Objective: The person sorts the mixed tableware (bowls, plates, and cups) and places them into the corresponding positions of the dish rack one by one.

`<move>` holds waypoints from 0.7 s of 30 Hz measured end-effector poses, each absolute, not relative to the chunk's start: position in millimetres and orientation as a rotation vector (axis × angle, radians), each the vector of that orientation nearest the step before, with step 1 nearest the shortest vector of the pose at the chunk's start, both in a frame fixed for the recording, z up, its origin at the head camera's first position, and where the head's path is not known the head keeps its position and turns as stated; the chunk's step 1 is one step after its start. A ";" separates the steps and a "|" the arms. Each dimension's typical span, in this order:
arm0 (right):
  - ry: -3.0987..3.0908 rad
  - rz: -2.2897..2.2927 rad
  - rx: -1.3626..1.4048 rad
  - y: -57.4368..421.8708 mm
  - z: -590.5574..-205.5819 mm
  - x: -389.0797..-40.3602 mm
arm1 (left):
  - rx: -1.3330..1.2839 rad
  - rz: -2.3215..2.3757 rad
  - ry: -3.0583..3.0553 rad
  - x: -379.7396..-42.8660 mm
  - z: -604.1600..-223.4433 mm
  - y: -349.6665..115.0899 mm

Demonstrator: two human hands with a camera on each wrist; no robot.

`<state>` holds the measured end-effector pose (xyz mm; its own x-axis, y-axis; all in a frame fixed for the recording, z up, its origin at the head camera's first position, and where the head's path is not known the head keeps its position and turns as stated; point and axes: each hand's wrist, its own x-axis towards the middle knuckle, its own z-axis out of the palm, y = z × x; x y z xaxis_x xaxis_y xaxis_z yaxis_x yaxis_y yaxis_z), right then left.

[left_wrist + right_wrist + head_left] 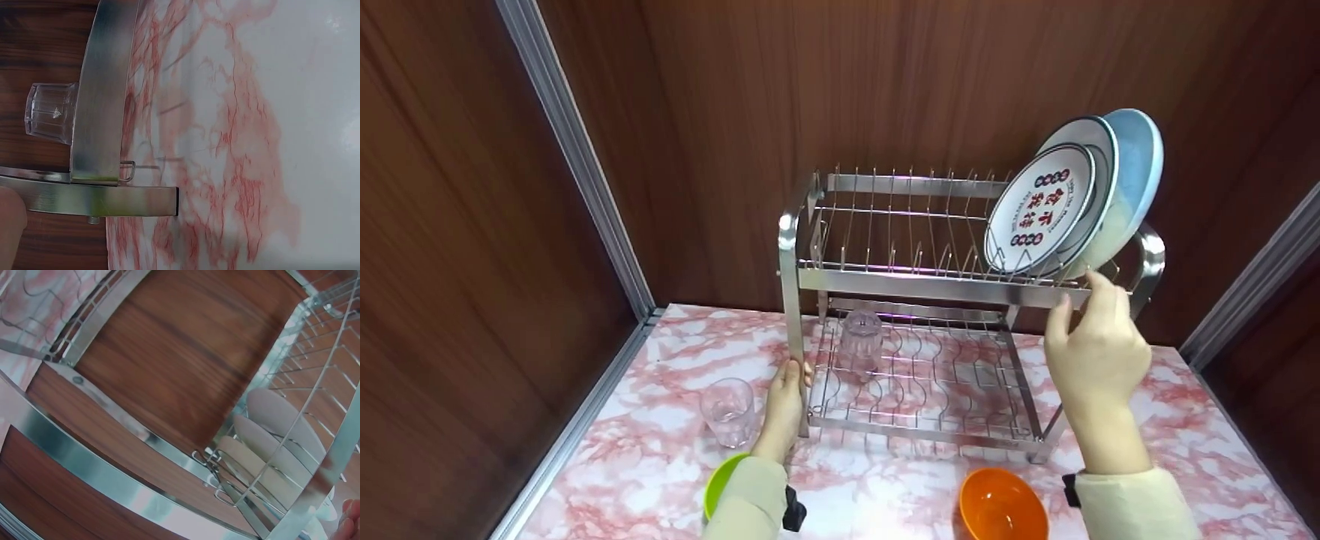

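A two-tier metal dish rack (pixel 911 283) stands on the marbled surface. My left hand (pixel 785 401) grips its left front leg, fingers curled round the post; the left wrist view shows that leg's foot and part of a finger (pixel 10 225). My right hand (pixel 1099 352) is at the front right of the upper tier, thumb and index finger apart, just below the plates. Leaning together there are a white plate with printed characters (pixel 1039 210), a dark-rimmed plate (pixel 1091 131) and a pale blue plate (pixel 1144 161). The right wrist view shows these plates (pixel 281 416) between wires, with fingertips (pixel 351 520) at the corner.
A clear glass (pixel 861 341) stands upside down on the lower tier. Another clear glass (pixel 727 412) is on the table (pixel 637 420), left of the rack. A green bowl (pixel 720 484) sits partly behind the left sleeve; an orange bowl (pixel 1003 506) lies in front. Wood-grain walls (pixel 720 112) surround the table.
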<state>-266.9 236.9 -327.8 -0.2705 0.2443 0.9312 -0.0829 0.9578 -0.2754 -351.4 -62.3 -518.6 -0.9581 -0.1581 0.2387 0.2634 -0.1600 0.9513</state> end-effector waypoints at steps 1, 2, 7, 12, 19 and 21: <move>-1.818 0.317 -0.116 237.0 -330.2 -265.4 | -0.100 -2.206 -1.838 -351.1 -518.1 -62.3; -1.818 0.317 -0.114 237.2 -332.6 -263.9 | -0.083 -2.218 -1.845 -351.4 -517.4 -62.4; -1.832 0.318 -0.111 239.9 -345.9 -257.2 | 0.053 -2.282 -1.924 -350.9 -510.2 -63.1; -1.841 0.313 -0.117 243.0 -361.1 -252.9 | 0.027 -2.268 -1.907 -352.6 -514.4 -62.7; -1.892 0.308 -0.113 248.1 -386.7 -243.6 | 0.016 -2.243 -1.900 -354.1 -514.8 -61.9; -1.922 0.301 -0.125 250.5 -395.3 -240.7 | 0.028 -2.250 -1.903 -353.5 -513.3 -62.0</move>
<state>-240.7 250.5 -395.3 -0.3640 0.2299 0.9026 -0.0571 0.9617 -0.2680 -353.5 -62.0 -513.3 -0.9809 -0.1600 0.1103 0.1354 -0.1552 0.9786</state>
